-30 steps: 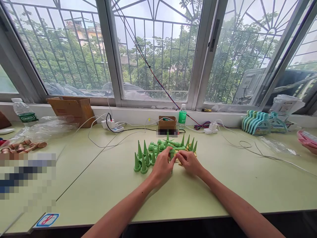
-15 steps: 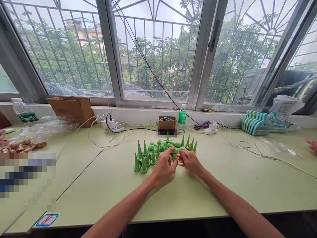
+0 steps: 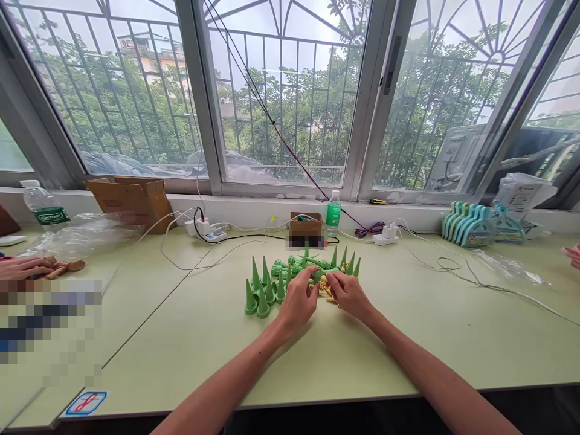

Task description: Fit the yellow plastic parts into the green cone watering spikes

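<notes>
Near the middle of the table, my left hand [image 3: 299, 300] is closed on a green plastic spike [image 3: 318, 274], gripped by its round end between thumb and fingers; the rest of it is largely hidden. My right hand [image 3: 348, 294] is pinched beside it, fingertips by the green piece; whatever it holds is too small and covered to make out. Small yellow plastic pieces [image 3: 327, 291] lie in a heap between and behind the hands. Several green spikes [image 3: 263, 304] stand point up on their round bases left of my left hand, and green ribbed tubes [image 3: 281, 266] lie behind.
A small cardboard box [image 3: 306, 225] and a green-labelled bottle [image 3: 333, 212] stand behind the heap. Cables [image 3: 212, 261] and a power strip [image 3: 385, 238] run along the wall. Teal hangers [image 3: 469, 226] are at right. Another person's hand [image 3: 25, 267] touches wooden pieces at left.
The green spike between my hands has turned from hanging point down to showing mostly its round end. My hands have barely shifted. The other person's hand at left has moved over the wooden pieces.
</notes>
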A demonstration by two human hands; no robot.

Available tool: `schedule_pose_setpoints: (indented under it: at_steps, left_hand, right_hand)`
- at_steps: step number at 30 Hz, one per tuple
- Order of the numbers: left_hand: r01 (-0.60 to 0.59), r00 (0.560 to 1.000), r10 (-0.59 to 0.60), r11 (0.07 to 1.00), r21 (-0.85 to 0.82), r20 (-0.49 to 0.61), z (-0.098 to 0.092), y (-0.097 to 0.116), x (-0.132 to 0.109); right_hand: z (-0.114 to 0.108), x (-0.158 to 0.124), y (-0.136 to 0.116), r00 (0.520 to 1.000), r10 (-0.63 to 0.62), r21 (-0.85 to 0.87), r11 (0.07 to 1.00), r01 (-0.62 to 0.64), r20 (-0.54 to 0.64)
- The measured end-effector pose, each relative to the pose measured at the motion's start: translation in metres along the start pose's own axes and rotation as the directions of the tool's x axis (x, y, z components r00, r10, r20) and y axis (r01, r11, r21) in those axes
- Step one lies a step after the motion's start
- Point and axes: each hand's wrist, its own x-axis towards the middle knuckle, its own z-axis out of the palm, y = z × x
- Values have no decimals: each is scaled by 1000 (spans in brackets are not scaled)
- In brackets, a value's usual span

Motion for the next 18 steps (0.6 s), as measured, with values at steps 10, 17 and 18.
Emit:
schedule_pose_setpoints:
  at_steps: [10,17,18]
  left_hand:
    - [-81,996,85,993,-82,39,1,3,-2]
    - [-74,996,82,987,-145,45,-1,7,-2]
    - [-53,997,62,984,-169,49,-1,8,-1]
  right_hand:
    - [-2,0,-3,1000,23,33,999,-23,-5]
    - [-3,-1,-3,999,34,67,997,-31,-35]
    - [-2,-1,-3,999,26,67,997,-23,-47]
